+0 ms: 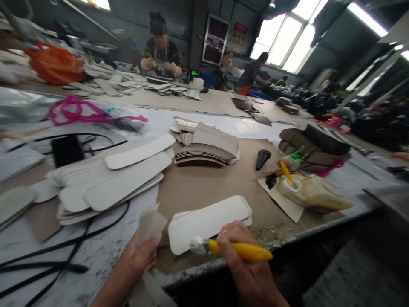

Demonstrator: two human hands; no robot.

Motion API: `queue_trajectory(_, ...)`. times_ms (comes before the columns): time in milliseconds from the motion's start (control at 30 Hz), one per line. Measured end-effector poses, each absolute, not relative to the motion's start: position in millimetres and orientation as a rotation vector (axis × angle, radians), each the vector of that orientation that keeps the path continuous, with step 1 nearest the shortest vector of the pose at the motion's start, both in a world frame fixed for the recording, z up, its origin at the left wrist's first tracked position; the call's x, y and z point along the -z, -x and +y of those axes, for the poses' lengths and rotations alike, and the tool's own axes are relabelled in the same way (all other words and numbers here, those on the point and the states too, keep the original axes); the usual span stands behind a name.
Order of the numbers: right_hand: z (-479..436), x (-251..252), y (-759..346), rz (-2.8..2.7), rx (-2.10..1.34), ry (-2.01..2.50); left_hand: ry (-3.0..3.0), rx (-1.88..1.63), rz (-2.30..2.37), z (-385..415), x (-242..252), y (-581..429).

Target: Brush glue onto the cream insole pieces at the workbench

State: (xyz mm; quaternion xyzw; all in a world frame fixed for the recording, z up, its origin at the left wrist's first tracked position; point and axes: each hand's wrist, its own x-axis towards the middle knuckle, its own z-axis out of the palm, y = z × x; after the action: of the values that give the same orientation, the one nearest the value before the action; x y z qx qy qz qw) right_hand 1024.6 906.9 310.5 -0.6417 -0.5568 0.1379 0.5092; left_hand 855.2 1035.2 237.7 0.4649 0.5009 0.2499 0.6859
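My right hand (238, 251) is closed round the yellow handle of a brush (249, 250). The brush's whitish bristles rest on the left part of a small stack of white rounded panels (209, 221) at the table's front edge. To the left, my left hand (143, 253) grips a pale, translucent strip (150, 224), which sticks up above the fingers and hangs below them. A large fanned pile of white panels (128, 179) lies left of the stack, and a pile of greyish panels (207, 147) sits behind it.
A plastic glue container (313, 192) with a yellow stick stands at the right, near a dark-handled tool (263, 159) and brown stacked pieces (297, 145). Black cords (76, 243) and a phone (67, 150) lie at the left. A person (161, 51) works across the table.
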Motion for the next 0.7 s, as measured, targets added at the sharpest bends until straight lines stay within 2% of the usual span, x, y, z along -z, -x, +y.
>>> queue_trajectory(167, 921.1, -304.0, -1023.4, -1.196, -0.629, 1.554, -0.685, -0.359, 0.748, 1011.2, -276.9, -848.1)
queue_trajectory(367, 935.3, -296.1, -996.2, -1.158, -0.889, 1.586, -0.967, -0.402, 0.806, 982.9, -289.8, -858.1)
queue_trajectory(567, 916.9, -290.2, -1006.3, -0.909, -0.742, 1.606, -1.122, -0.233, 0.776, 968.6, -280.2, -850.9)
queue_trajectory(700, 898.8, -280.3, -1020.8, -0.652, -0.832, 1.635, -1.087, -0.241, 0.806, 956.4, -261.0, -839.4)
